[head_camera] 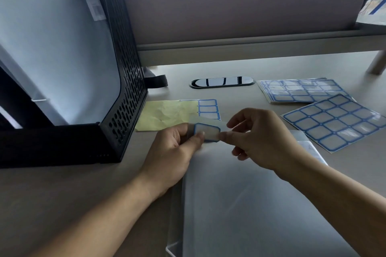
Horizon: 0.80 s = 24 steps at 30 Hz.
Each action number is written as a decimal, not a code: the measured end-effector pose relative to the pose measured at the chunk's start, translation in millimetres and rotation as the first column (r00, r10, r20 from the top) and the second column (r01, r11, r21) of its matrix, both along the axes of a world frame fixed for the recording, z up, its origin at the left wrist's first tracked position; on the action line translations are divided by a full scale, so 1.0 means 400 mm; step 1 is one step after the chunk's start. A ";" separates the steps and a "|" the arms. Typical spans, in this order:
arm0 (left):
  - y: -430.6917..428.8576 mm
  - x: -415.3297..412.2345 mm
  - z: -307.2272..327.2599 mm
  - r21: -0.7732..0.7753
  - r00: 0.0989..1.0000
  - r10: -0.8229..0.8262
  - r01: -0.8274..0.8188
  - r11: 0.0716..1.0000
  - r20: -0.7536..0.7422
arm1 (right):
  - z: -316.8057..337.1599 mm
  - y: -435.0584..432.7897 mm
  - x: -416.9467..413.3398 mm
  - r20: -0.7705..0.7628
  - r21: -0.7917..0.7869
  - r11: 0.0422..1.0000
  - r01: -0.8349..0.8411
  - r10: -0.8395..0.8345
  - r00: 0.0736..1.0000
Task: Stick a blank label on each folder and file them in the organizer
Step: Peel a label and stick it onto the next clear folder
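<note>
A blank blue-bordered label (206, 131) is held just above the far edge of a translucent folder (250, 204) that lies flat on the desk. My left hand (173, 152) pinches the label's left side. My right hand (263, 137) pinches its right side between thumb and forefinger. A black perforated organizer (123, 89) stands at the left with translucent folders (52, 48) upright inside it. A partly used label sheet (208, 108) on yellow backing (165, 115) lies beyond my hands.
A full label sheet (334, 121) and a stack of label sheets (298, 89) lie at the right. An oval cable grommet (222, 82) sits in the desk near the grey partition (229, 6). A shelf leg (378, 62) stands far right.
</note>
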<state>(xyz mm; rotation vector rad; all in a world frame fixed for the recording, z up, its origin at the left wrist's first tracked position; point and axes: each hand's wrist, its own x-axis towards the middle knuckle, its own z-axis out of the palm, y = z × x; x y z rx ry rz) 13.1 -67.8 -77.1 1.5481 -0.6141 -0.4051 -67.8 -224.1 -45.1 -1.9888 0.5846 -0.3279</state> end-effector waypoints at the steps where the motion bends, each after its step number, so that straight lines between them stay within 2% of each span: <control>1: -0.001 0.000 0.000 -0.004 1.000 0.002 -0.002 1.000 0.000 | -0.001 -0.005 0.000 -0.005 -0.011 1.000 0.000 0.000 1.000; 3: -0.001 0.000 -0.002 -0.012 1.000 0.010 -0.010 1.000 0.003 | 0.000 -0.010 -0.002 0.027 -0.080 0.997 0.022 -0.020 0.999; 5: -0.001 0.000 -0.002 -0.026 1.000 0.020 -0.020 0.999 0.003 | -0.001 -0.015 -0.004 0.048 -0.280 0.958 0.064 -0.053 0.997; 7: -0.001 0.000 -0.002 -0.040 1.000 0.001 -0.001 0.999 -0.003 | -0.001 -0.008 -0.005 -0.005 -0.431 0.901 0.039 -0.046 0.999; 11: 0.001 0.005 -0.008 -0.074 0.999 -0.044 0.045 0.996 0.027 | -0.003 0.004 0.001 -0.081 -0.383 0.924 -0.011 -0.022 0.996; 16: -0.002 0.000 -0.012 -0.102 0.997 -0.010 0.017 0.995 0.071 | -0.020 -0.002 0.011 0.070 -0.353 0.934 0.061 -0.038 0.997; 19: -0.015 -0.005 -0.008 -0.073 0.988 0.083 -0.074 0.995 0.132 | -0.026 0.005 0.011 0.075 -0.398 0.914 0.073 -0.047 0.996; 24: -0.021 -0.006 -0.007 -0.083 0.987 0.072 -0.061 0.995 0.144 | -0.032 0.007 0.016 0.088 -0.411 0.906 0.096 -0.065 0.994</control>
